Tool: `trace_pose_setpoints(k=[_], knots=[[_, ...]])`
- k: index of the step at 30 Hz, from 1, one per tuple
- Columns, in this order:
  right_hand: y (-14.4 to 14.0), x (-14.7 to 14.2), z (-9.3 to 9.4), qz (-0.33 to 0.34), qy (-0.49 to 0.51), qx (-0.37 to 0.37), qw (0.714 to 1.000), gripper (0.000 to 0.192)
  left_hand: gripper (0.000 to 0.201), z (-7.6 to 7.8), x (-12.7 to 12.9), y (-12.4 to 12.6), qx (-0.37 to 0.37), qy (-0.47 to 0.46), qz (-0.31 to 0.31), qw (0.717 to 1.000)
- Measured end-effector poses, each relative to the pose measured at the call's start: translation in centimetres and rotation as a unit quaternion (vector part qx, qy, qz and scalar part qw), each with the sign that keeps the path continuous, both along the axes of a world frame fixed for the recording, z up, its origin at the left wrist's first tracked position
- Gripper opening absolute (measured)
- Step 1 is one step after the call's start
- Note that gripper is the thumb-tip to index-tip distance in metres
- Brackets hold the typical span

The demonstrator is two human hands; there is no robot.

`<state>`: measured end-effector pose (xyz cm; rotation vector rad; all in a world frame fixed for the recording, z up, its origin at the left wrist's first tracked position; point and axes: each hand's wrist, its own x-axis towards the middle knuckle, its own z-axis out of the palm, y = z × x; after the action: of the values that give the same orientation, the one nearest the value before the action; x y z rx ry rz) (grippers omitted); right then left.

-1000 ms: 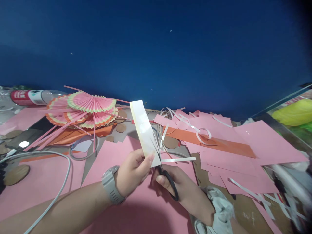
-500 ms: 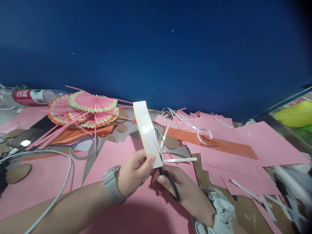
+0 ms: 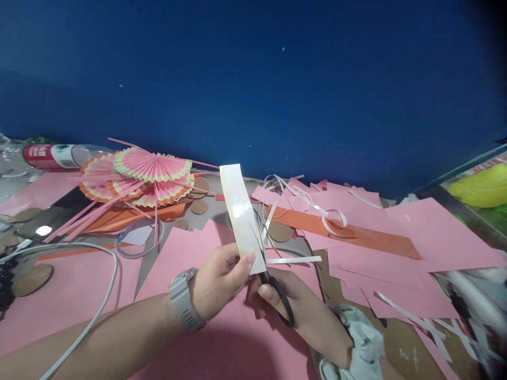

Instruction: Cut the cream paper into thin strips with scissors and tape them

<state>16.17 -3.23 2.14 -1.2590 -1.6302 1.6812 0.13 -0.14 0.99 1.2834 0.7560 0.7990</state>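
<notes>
Barely any change: my left hand [image 3: 219, 277] stays pinched on the glossy white paper strip [image 3: 242, 219] while my right hand [image 3: 295, 303], clamped on the black-handled scissors [image 3: 279, 295], keeps snipping its lower edge.

I saw pink paper fans [image 3: 148, 177] piled near a bottle [image 3: 59, 156] lying on its side. A white cable [image 3: 99, 295] curled over pink sheets [image 3: 428, 237]. An orange strip [image 3: 368, 236] lay under thin white curls [image 3: 331, 220]. A blue wall [image 3: 253, 84] stood behind.
</notes>
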Motion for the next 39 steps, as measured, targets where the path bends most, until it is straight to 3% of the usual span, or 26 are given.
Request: trace_pose_setpoints(k=[32,39], knots=[[-0.04,0.15,-0.58,0.002,0.001,0.006,1.0,0.041,0.037,-0.5,0.13,-0.09,-0.022,-0.042,-0.02,0.999],[-0.13,0.21,-0.86,0.006,-0.008,0.036,0.999,0.039,0.04,-0.51,0.13,-0.04,-0.027,-0.039,-0.023,0.999]])
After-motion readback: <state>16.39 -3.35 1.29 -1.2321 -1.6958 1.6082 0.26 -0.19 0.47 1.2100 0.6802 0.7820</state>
